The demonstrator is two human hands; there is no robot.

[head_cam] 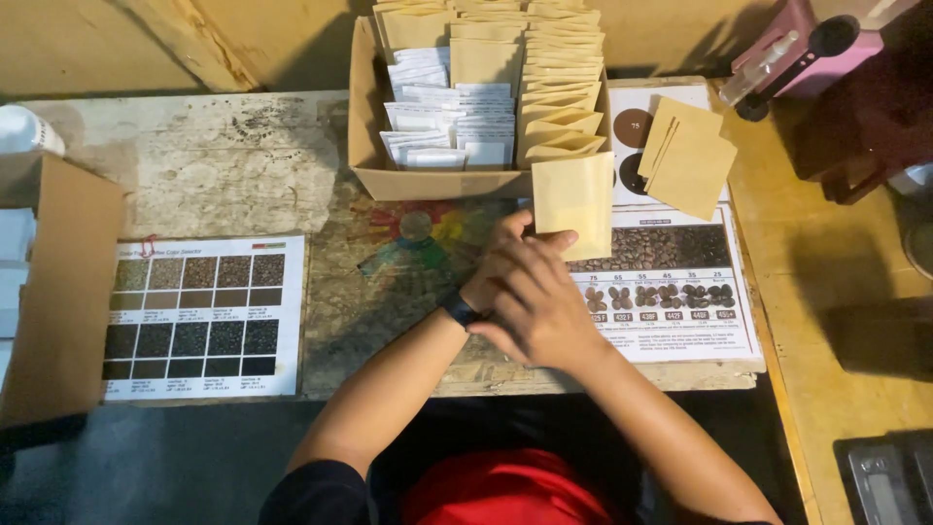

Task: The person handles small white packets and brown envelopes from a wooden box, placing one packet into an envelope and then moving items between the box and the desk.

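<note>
Two hands meet near the middle of the desk (243,156). The right hand (544,306) lies on top, and its fingers (530,255) are pinched on the bottom edge of one tan bag (573,199). The left hand (491,267) is mostly hidden under the right one. Its fingers (510,228) reach up to the same bag, but I cannot tell if they are closed on it. A dark band (459,311) is on the left wrist. The bag stands up just in front of the box (437,182), at the box's right corner, and it looks flat and thin. The box sits at the far edge of the desk. It is packed with rows of more tan bags on the right and white packs (442,122) on the left. Two loose bags (688,146) lie apart from the box, near the far right corner. A bean chart (671,292) lies under the hands' right side. A chart of dark squares (199,316) lies near the left edge, next to a brown flap (63,292). A pink tool (797,53) sits past the far right corner. My guess is the work is only partway done: one bag is in hand, two are set aside, and many more wait in the box.
</note>
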